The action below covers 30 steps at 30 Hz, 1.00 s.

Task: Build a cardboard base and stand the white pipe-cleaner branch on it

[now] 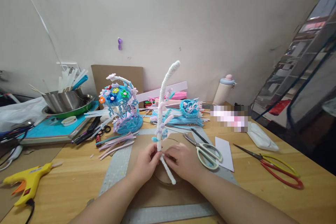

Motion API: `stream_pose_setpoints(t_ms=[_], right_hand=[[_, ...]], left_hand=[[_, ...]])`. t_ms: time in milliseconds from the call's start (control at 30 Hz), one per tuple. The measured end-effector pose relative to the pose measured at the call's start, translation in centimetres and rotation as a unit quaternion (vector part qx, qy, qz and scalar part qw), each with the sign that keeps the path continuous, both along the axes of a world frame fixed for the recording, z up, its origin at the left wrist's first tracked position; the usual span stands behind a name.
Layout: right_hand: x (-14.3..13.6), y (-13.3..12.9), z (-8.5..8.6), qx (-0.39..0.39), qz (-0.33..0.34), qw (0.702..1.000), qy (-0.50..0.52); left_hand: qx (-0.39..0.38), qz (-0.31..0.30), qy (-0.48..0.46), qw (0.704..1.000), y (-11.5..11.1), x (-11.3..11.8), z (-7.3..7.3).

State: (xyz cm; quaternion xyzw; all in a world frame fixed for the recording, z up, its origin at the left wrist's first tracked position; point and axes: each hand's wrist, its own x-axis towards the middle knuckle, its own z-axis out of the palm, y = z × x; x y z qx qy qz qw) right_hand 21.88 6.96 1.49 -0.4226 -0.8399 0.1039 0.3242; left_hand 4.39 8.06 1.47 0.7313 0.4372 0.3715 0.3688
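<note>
A tall white stem wrapped in fuzzy pipe cleaner (pixel 163 89) stands nearly upright in front of me, its top curving to the right. Small pink, lilac and blue flowers and leaves (pixel 164 126) sit along its middle. My left hand (pixel 146 162) pinches it near the bottom between thumb and fingers. From the other side, my right hand (pixel 182 161) has its fingers closed at the same spot; their tips are partly hidden. Below the hands the white lower end (pixel 168 172) slants to the right over a brown cardboard sheet (pixel 149 196).
White-handled scissors (pixel 207 152) lie right of my hands, red-and-yellow-handled scissors (pixel 275 168) farther right. A yellow glue gun (pixel 30 182) is at left. Behind stand a blue flower-covered pipe-cleaner piece (pixel 128 122), bundles of pipe cleaners (pixel 173 120), a steel bowl (pixel 64 100) and a bottle (pixel 224 91).
</note>
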Motion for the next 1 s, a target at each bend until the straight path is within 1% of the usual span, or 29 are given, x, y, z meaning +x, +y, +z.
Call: stream_pose_setpoints(t_ms=[200,400,533,700,800,1000], right_hand=[[0.1,0.2,-0.4,-0.051,0.010,0.998,0.035],[0.4,0.4,-0.9,-0.093,0.001,0.989,0.114],[0.7,1.1,-1.4,-0.113,-0.028,0.976,0.186],[1.0,1.9,-1.9,-0.157,-0.067,0.951,0.259],[1.1,1.9,-1.9,-0.172,-0.069,0.942,0.279],[1.0,1.6,-1.5,-0.185,-0.052,0.939,0.285]], left_hand=[[0.016,0.000,0.009,1.000,0.4,0.0,-0.3],[0.016,0.010,0.001,1.000,0.7,-0.1,-0.5],[-0.001,0.023,-0.004,1.000,1.2,-0.3,-1.1],[-0.025,0.032,-0.016,0.999,1.6,-0.5,-1.6],[-0.045,0.028,-0.028,0.998,1.6,-0.4,-1.6],[-0.070,0.024,-0.045,0.996,1.5,-0.2,-1.4]])
